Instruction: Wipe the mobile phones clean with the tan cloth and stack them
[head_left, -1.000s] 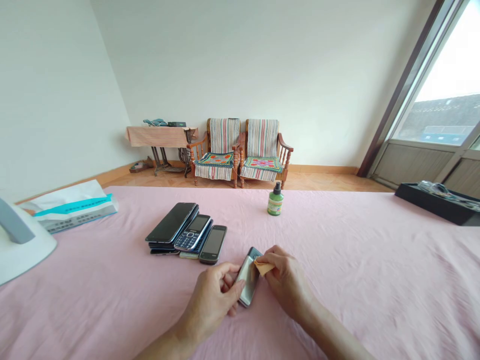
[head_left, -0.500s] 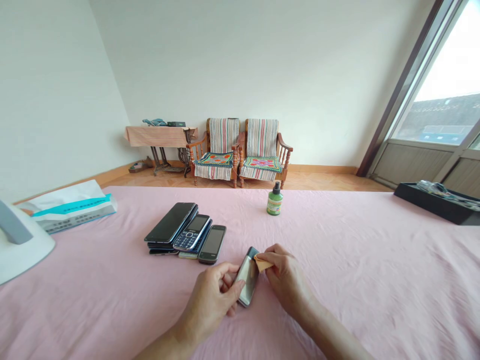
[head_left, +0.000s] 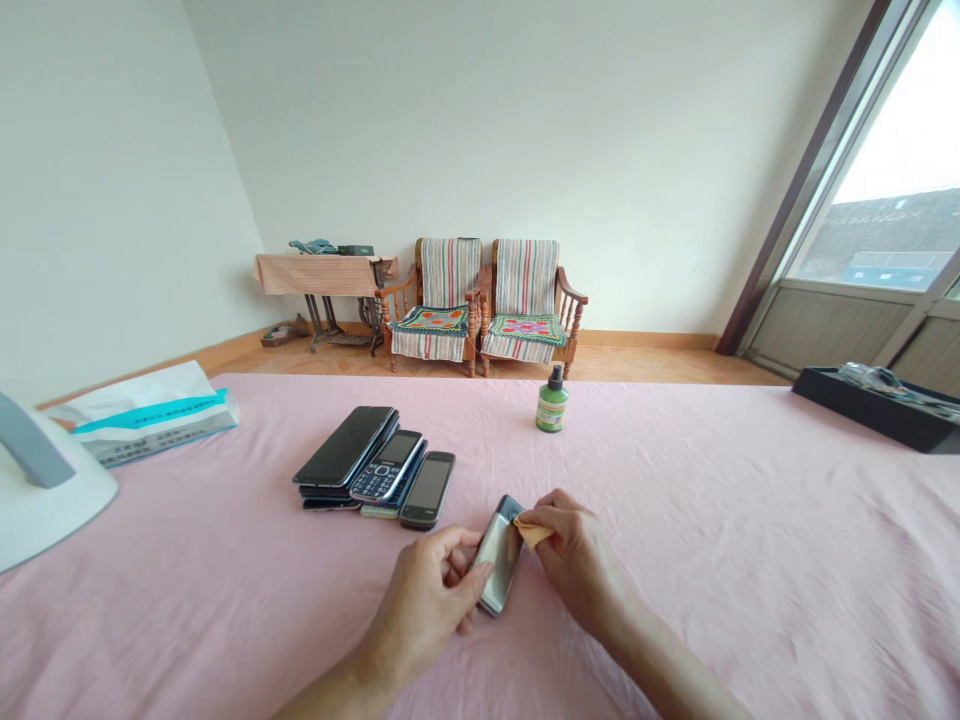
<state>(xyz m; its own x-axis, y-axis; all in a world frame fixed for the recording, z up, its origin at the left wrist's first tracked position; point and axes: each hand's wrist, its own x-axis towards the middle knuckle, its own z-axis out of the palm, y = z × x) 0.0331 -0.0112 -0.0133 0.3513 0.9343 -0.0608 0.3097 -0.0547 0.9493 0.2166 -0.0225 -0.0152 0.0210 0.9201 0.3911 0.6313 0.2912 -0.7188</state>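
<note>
A silver mobile phone with a dark top end [head_left: 501, 555] is tilted just above or on the pink cloth; I cannot tell which. My left hand [head_left: 435, 585] grips it by its left edge, thumb on the silver face. Pinched in my right hand [head_left: 574, 545] is a small yellow-orange cloth [head_left: 533, 532], which touches the phone's upper right edge. To the left lie a stack of dark smartphones [head_left: 346, 447], a keypad phone [head_left: 386, 467] and a grey touchscreen phone [head_left: 428, 490].
A green spray bottle [head_left: 551, 402] stands beyond my hands on the pink cloth [head_left: 712, 520]. At far right is a black box with cables [head_left: 877, 405]. A tissue pack [head_left: 154, 412] and a white-grey appliance [head_left: 52, 490] are at left. Two wooden chairs [head_left: 480, 300] stand against the wall.
My right hand with the yellow-orange cloth has shifted slightly along the phone's top end. My left hand keeps its grip. The whole view has moved a little.
</note>
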